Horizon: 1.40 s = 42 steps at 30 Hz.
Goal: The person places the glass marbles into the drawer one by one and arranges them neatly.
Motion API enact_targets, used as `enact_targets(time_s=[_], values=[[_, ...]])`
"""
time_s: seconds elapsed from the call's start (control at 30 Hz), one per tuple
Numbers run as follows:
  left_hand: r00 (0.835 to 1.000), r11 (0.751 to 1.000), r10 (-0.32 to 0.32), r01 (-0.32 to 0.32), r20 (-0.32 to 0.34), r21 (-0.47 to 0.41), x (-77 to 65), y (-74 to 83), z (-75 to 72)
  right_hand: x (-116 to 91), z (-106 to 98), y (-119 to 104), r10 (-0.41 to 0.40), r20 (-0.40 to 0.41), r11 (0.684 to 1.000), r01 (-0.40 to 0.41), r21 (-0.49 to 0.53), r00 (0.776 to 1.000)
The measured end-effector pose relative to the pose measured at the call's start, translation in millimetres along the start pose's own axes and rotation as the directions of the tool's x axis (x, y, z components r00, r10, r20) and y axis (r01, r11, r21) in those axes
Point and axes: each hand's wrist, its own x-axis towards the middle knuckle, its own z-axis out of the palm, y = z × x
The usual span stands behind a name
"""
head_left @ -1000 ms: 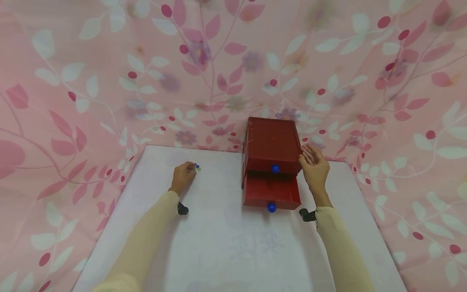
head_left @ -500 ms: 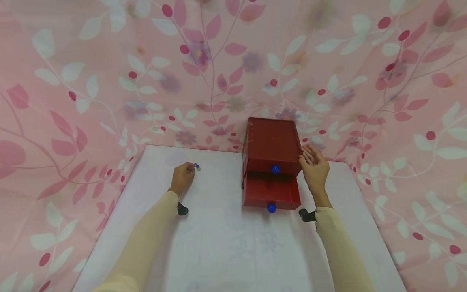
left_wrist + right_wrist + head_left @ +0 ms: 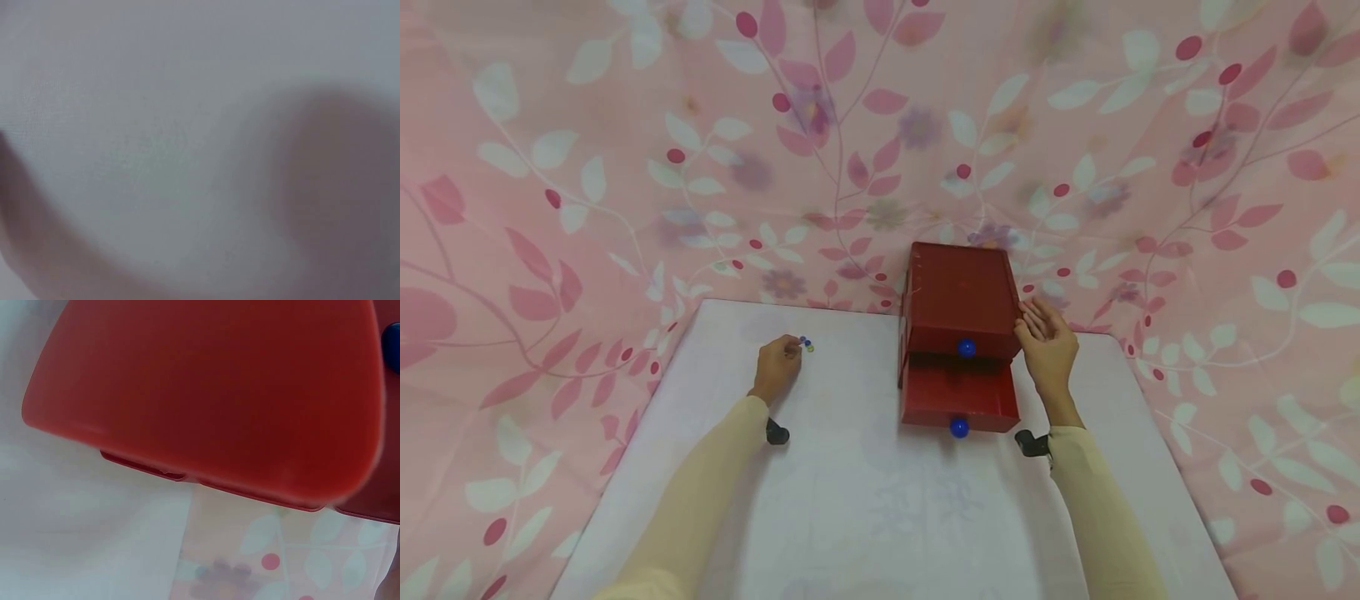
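Note:
In the head view, a red two-drawer cabinet (image 3: 962,287) stands at the table's back, right of the middle. Its lower drawer (image 3: 958,392) is pulled out, while the upper one is in. My right hand (image 3: 1048,350) touches the cabinet's right side with thumb and fingertips, the fingers only lightly bent. Small blue and yellow marble-like balls (image 3: 807,343) lie at the back left. Right beside them is my left hand (image 3: 777,367), fingers bent and fingertips close together; whether they pinch anything is hidden. The right wrist view shows the red drawer (image 3: 212,394) close up.
A white cloth covers the table (image 3: 865,508). Pink flowered fabric (image 3: 850,150) hangs behind and at both sides, close behind the cabinet. A blue knob (image 3: 959,428) juts from the pulled-out drawer's front. The left wrist view is blurred.
Between the frames my left hand shifts only very slightly at the small balls. My right hand, the cabinet and its drawers stay as they were.

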Motion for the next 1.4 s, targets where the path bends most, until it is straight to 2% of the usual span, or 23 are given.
enact_targets(time_s=[0.3,0.57,0.73,0.87,0.97,1.17,1.4], values=[[0.998,0.998,0.050,-0.049,0.033,-0.039,-0.1,1.4,7.8,1.3,-1.7,3.3,0.001,-0.003,1.000,0.000,0.021,1.000],[0.989,0.984,0.145,-0.145,-0.002,-0.100,1.2,10.4,13.4,1.3,-1.3,1.8,0.006,-0.002,1.000,-0.006,0.018,1.000],[0.987,0.974,0.158,-0.154,0.010,-0.166,1.0,17.9,18.3,1.2,-1.7,1.9,0.011,-0.002,1.000,-0.011,0.026,1.000],[0.985,0.971,0.172,-0.167,0.011,-0.173,-0.1,24.8,21.1,0.8,-1.8,2.5,0.014,0.002,1.000,-0.014,0.025,1.000],[0.978,0.962,0.210,-0.207,0.002,-0.177,-0.6,30.6,22.3,0.7,-1.9,3.3,0.011,0.004,1.000,-0.011,0.026,1.000],[0.955,0.928,0.296,-0.292,-0.018,-0.233,-0.5,39.7,24.8,0.7,-2.0,4.6,0.011,0.000,1.000,-0.011,0.024,1.000],[0.953,0.919,0.302,-0.296,-0.019,-0.261,-1.1,44.2,27.7,0.5,-1.1,6.0,0.025,-0.008,1.000,-0.025,0.019,1.000]])
